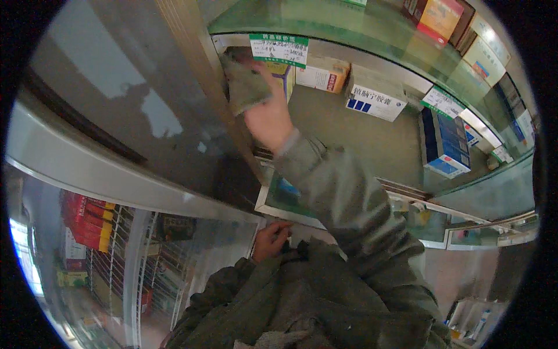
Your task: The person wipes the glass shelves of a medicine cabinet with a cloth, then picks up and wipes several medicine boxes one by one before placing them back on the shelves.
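My right hand [270, 118] reaches into the left end of a glass-fronted cabinet shelf [348, 131], shut on a grey-green cloth [246, 85]. The cloth is blurred and lies against the cabinet's left frame, beside a yellow and purple box [279, 69] partly hidden by the hand. A green and white price tag [280, 50] hangs from the shelf edge just above. Low in front of my body is my left hand [270, 241], its fingers bent near the white frame of a lower glass case [283, 213]; whether it grips anything is unclear.
On the shelf stand an orange and white box [322, 76], a white medicine carton [375, 97] and blue boxes [444, 141]. More cartons [440, 19] rest on the glass shelf [340, 26] above. At lower left, a wire rack [113, 261] holds red and yellow packs [89, 222].
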`<state>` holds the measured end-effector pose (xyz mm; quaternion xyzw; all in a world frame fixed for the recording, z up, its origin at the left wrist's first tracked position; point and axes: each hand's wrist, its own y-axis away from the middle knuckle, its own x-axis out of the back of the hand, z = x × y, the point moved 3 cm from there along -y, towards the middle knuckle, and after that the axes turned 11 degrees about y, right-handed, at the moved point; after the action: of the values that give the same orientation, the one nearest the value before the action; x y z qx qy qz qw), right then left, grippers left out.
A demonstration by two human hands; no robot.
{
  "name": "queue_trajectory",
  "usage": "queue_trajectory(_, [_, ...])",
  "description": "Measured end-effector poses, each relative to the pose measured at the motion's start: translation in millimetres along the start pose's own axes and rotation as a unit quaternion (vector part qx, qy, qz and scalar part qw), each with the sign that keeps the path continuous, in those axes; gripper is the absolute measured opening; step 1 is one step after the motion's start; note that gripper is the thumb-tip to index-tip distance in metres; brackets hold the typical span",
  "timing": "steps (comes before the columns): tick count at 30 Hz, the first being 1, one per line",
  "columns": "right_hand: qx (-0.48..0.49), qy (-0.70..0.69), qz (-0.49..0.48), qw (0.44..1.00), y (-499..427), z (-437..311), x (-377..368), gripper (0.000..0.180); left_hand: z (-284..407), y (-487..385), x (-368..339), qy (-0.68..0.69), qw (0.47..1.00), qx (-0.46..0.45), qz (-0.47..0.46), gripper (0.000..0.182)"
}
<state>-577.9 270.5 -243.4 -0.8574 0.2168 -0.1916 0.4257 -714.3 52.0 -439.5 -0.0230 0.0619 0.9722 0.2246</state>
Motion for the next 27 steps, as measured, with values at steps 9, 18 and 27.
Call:
queue_trajectory(9, [-0.234, -0.200, -0.169, 0.936, -24.4, -28.4, 77.5, 0.035, 7.2, -13.9, -10.7, -0.011, 0.999, -0.032, -0.038, 0.024])
queue_trajectory(18, [-0.078, -0.013, -0.130, 0.988, -53.0, -7.9, 3.3, 0.038, -6.5, -7.0, -0.2, 0.027, 0.999, 0.031, 0.002, 0.029])
queue_trajectory(27, [0.046, 0.340, -0.129, 0.930, -76.6, 29.8, -20.2, 0.039, -10.7, -1.7, -0.1, 0.007, 0.998, 0.064, 0.005, 0.027])
